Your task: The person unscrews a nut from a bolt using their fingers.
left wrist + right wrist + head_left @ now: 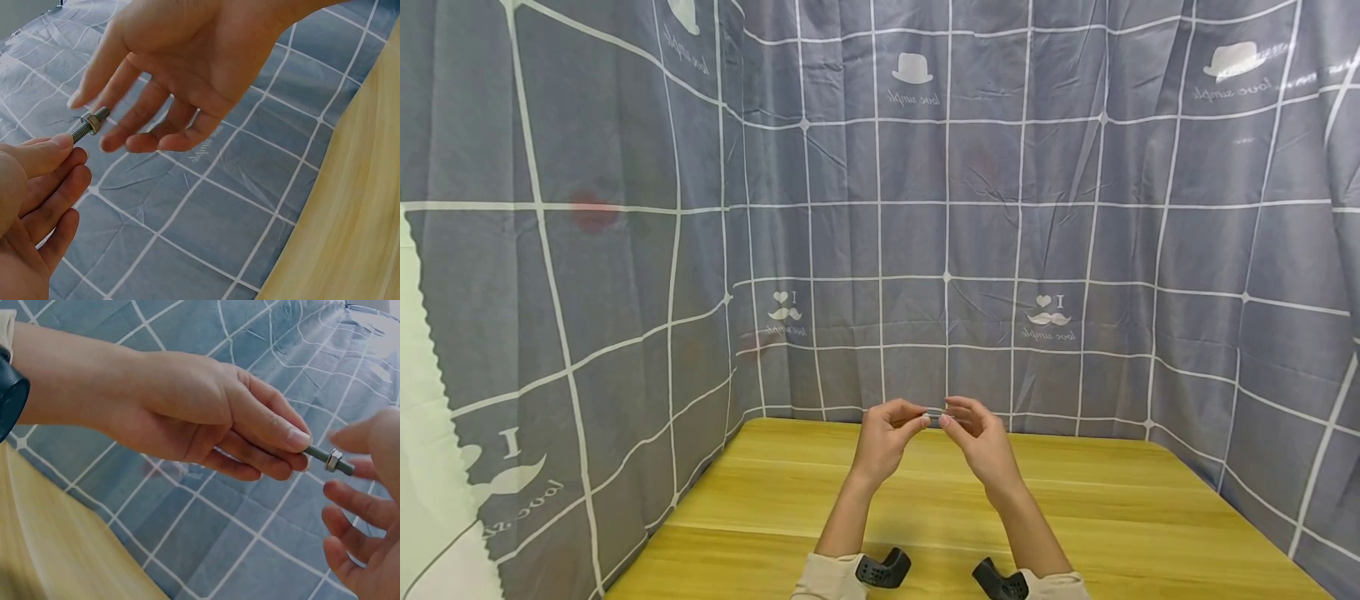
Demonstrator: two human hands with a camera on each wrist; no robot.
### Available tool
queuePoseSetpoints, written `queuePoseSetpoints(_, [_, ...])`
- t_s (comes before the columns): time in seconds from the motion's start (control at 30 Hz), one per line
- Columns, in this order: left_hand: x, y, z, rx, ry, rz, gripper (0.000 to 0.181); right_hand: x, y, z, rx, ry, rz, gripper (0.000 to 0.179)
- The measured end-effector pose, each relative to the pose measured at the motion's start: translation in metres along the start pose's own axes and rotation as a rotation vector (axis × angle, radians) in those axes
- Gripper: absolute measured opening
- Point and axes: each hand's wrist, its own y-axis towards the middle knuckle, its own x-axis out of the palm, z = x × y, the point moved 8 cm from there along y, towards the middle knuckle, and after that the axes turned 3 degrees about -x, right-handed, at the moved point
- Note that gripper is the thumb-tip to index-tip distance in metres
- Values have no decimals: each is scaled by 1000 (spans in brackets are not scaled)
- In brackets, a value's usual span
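My left hand (882, 440) pinches a threaded metal bolt (317, 452) between thumb and fingertips. A hex nut (94, 123) sits on the thread, with a short stretch of bolt sticking out past it. The other end of the bolt is hidden inside the left fingers. Facing it, my right hand (988, 446) is spread around the nut end. In the right wrist view the right thumb (351, 439) stands a little off the nut, and the forefinger passes behind the bolt's tip. Both hands are raised over the far part of the table.
Below the hands lies a yellow wood-grain table (760, 500). Grey curtains (985, 242) with white grid lines hang behind it and on both sides. A black wrist device (883, 569) is on each forearm, by the beige cuffs. Pale cloth (437, 500) hangs at the far left.
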Motion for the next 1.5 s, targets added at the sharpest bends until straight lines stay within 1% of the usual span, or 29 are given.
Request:
queuePoseSetpoints(0.13, [-1, -1, -1, -8, -4, 2, 5, 0, -1, 1, 9, -19, 22, 25])
queuePoseSetpoints(0.23, [-2, -1, -1, -8, -4, 8, 6, 0, 0, 0, -5, 3, 29, 17])
queuePoseSetpoints(0.33, [-2, -2, -2, -9, -3, 3, 7, 1, 0, -1, -11, 17, 24, 22])
queuePoseSetpoints(0.43, [-2, -2, -2, -11, -6, -1, 7, 2, -1, 1, 0, -4, 14, 28])
queuePoseSetpoints(0.53, [-2, -2, -2, -9, -6, 1, 7, 2, -2, 2, 5, -22, 9, 27])
queuePoseSetpoints(0.63, [-2, -2, -2, -9, -2, 1, 7, 2, -1, 2, -4, -8, 10, 20])
queuePoseSetpoints(0.73, [-2, -1, -2, -9, 1, -2, 8, 2, 0, 1, -7, 19, 13, 25])
queuePoseSetpoints(0.87, [-3, -1, -2, -7, 6, 2, 7, 1, 0, 3, 11, -5, 27, 31])
queuePoseSetpoints(1.0, [-4, 1, 0, 4, 9, 7, 7, 1, 1, 2, 5, -20, 35, 29])
queuePoseSetpoints(1.13, [-4, 2, 0, 8, 3, 7, 7, 1, 2, 1, -11, 5, 32, 18])
queuePoseSetpoints(1.27, [-3, 2, 1, 12, 1, 6, 7, -1, 3, 1, -2, 7, 46, 22])
queuePoseSetpoints(1.37, [-2, 2, 1, 15, -1, 1, 7, -1, 2, 2, 9, -10, 57, 26])
queuePoseSetpoints(1.47, [-1, 2, 0, 11, -9, -1, 6, -1, 2, 2, 1, -17, 62, 26])
queuePoseSetpoints(1.5, [-1, 2, -1, 9, -9, -1, 6, -1, 0, -1, 2, -22, 63, 24])
